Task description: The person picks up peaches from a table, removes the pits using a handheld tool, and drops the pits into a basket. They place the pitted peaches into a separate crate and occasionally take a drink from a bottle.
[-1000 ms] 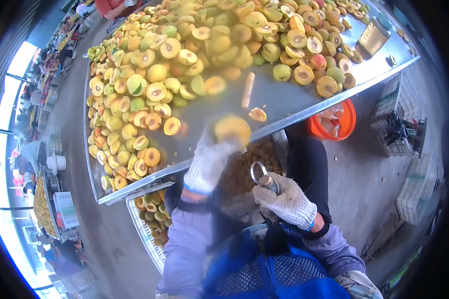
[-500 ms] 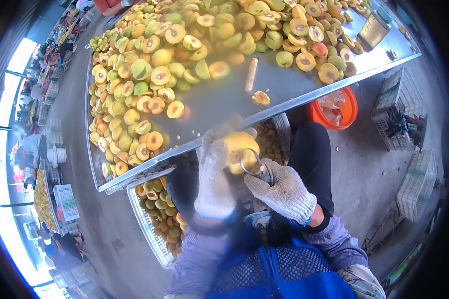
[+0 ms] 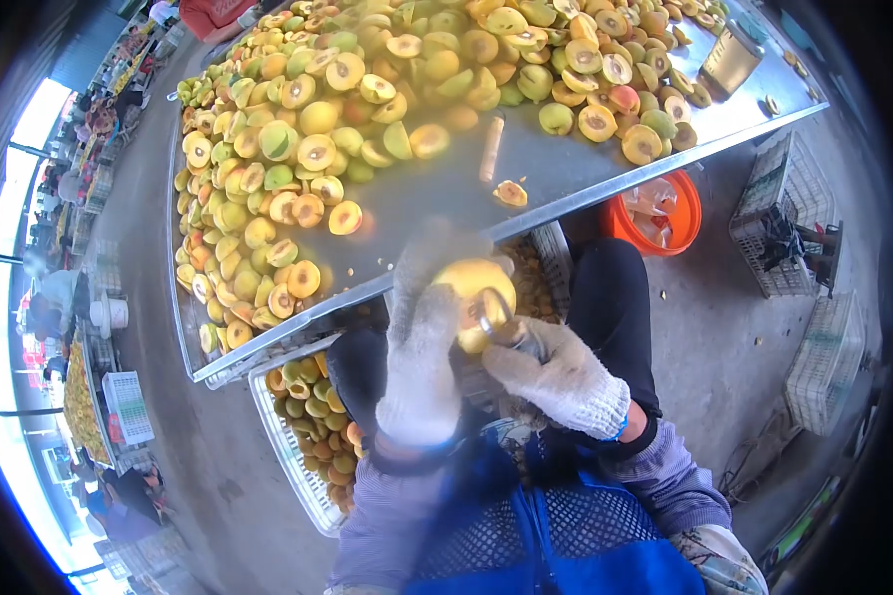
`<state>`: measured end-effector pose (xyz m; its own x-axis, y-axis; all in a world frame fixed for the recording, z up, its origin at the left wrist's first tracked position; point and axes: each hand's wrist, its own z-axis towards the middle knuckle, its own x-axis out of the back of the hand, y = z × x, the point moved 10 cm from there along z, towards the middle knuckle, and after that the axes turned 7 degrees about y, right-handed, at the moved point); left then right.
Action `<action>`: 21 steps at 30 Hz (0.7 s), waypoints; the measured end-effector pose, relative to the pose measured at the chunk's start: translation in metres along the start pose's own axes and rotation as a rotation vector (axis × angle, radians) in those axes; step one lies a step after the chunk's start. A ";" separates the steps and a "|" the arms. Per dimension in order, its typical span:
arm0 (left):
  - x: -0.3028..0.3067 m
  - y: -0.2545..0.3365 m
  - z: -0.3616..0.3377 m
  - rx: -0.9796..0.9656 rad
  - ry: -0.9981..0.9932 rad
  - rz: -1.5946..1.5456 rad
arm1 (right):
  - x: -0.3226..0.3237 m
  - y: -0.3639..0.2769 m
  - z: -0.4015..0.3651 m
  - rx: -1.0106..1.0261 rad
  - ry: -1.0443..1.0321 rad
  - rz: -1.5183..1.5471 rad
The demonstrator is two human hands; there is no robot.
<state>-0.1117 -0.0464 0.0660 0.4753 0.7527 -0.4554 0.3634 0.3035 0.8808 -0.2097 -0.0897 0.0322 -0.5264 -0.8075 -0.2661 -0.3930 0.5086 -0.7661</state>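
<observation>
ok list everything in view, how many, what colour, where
table: one, grey, centre
fruit pieces: many, yellow-green to orange, on table
short rod: one, tan, on table
canister: one, gold, table's right end
bucket: one, orange, floor right
fruit crate: one, white, floor left
other crates: several, pale, far right and left
held fruit: one, yellow, centre
bin: one, pale, behind held fruit
ring tool: one, silver, at held fruit
people: several, mixed, left and top edges
garment: one, blue, lap
left hand: one, white-gloved, holding fruit
right hand: one, white-gloved, holding tool
legs: two, dark, flanking hands

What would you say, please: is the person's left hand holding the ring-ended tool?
No, the right hand holds the ring-ended tool, while the left hand holds a yellow fruit.
</observation>
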 end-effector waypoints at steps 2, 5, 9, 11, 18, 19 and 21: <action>0.002 -0.008 -0.005 0.102 -0.008 0.000 | 0.005 -0.012 -0.003 0.105 0.051 0.190; 0.019 -0.034 -0.017 0.398 -0.152 0.175 | 0.029 -0.021 -0.001 0.142 0.164 0.095; 0.030 -0.041 -0.022 0.318 -0.198 0.177 | 0.023 -0.022 -0.005 0.179 0.180 -0.015; 0.035 -0.036 -0.019 0.311 -0.111 0.038 | 0.017 -0.007 -0.006 0.065 0.147 -0.061; 0.043 -0.023 -0.014 0.169 0.078 -0.165 | 0.002 0.017 -0.002 0.064 0.113 -0.376; 0.042 -0.024 -0.013 0.164 0.067 -0.178 | 0.000 0.017 -0.002 0.062 0.110 -0.386; 0.042 -0.024 -0.011 0.162 0.056 -0.200 | -0.002 0.015 0.001 0.089 0.111 -0.418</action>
<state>-0.1096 -0.0158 0.0271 0.3376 0.7199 -0.6064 0.5714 0.3553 0.7398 -0.2137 -0.0808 0.0208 -0.4162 -0.8987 0.1381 -0.5251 0.1136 -0.8434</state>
